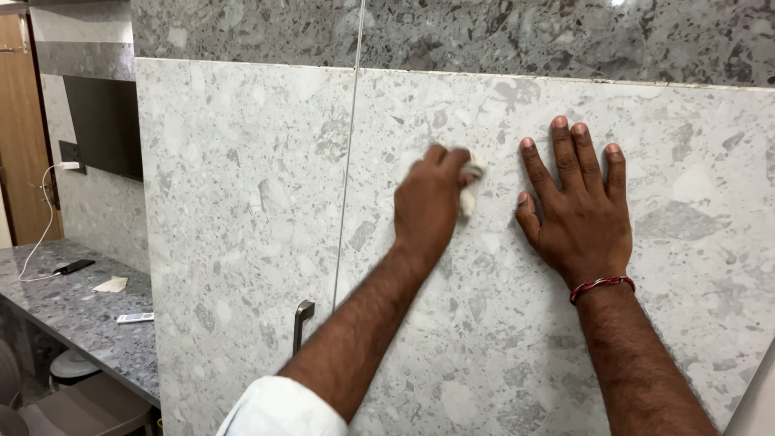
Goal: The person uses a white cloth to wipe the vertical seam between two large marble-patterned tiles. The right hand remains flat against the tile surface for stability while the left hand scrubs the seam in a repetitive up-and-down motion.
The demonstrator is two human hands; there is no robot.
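I see a pale grey speckled stone-look cabinet front (pixel 242 242) filling most of the view, split by a thin vertical seam into two door panels, with a darker grey band of the same pattern (pixel 565 36) running above it. A small metal handle (pixel 302 319) sits low on the left panel, just beside the seam. Off to the left, a dark grey surface (pixel 73 311) carries a black phone (pixel 73 266) with a white cable (pixel 40 218) leading up toward the wall, a scrap of pale paper (pixel 110 284) and a white remote (pixel 134 318); a wooden door (pixel 20 129) stands behind it.

My right hand (pixel 583 214) lies flat on the right panel, fingers spread and straight, gripping nothing, with a red thread band (pixel 601 285) round the wrist. My left hand (pixel 429 206) is just beside it, its fingers curled tight round a small white cloth (pixel 471 186) pressed against the same panel, right of the seam. That hand looks slightly blurred, so I cannot tell how much of the cloth is bunched inside the fist. A white sleeve (pixel 282 410) shows at the bottom edge.
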